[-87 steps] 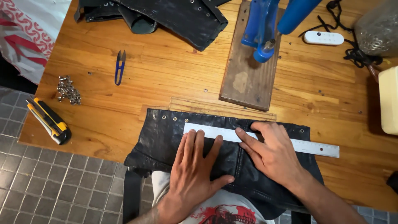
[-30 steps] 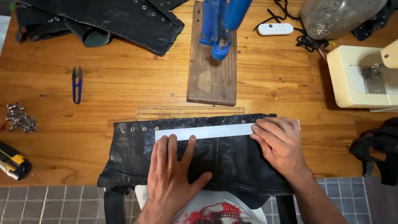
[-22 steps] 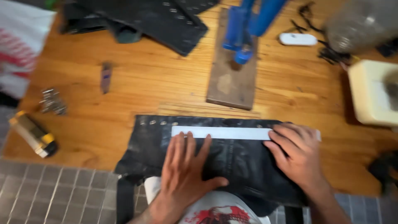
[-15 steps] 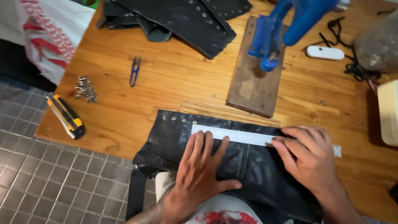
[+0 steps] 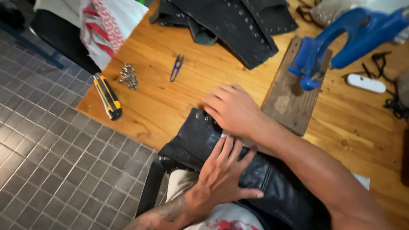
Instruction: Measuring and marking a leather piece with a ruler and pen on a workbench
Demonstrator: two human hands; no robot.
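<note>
Viewed from above at a wooden tabletop (image 5: 170, 102). Pressed the left hand (image 5: 221, 170) flat, fingers spread, onto a black leather panel (image 5: 277, 187) draped over the tabletop's near edge and down toward the lap. Laid the right hand (image 5: 232, 108) open, palm down, over the panel's far left corner; gripped nothing with either hand. Glimpsed only a sliver of a white flat strip (image 5: 224, 135) between the two hands, otherwise covered. Found a row of small metal eyelets (image 5: 200, 116) already set along the panel's far edge, as far as visible; could not tell about the stretch under the right hand. Left untouched on the tabletop: a yellow-and-black utility knife (image 5: 107, 97), a small heap of loose metal fittings (image 5: 128, 76), blue-handled thread snips (image 5: 176, 67), further black leather pieces (image 5: 238, 25) with studded rows, and a blue hand press (image 5: 341, 38) mounted on a worn wooden board (image 5: 289, 100) just beside the right wrist.
</note>
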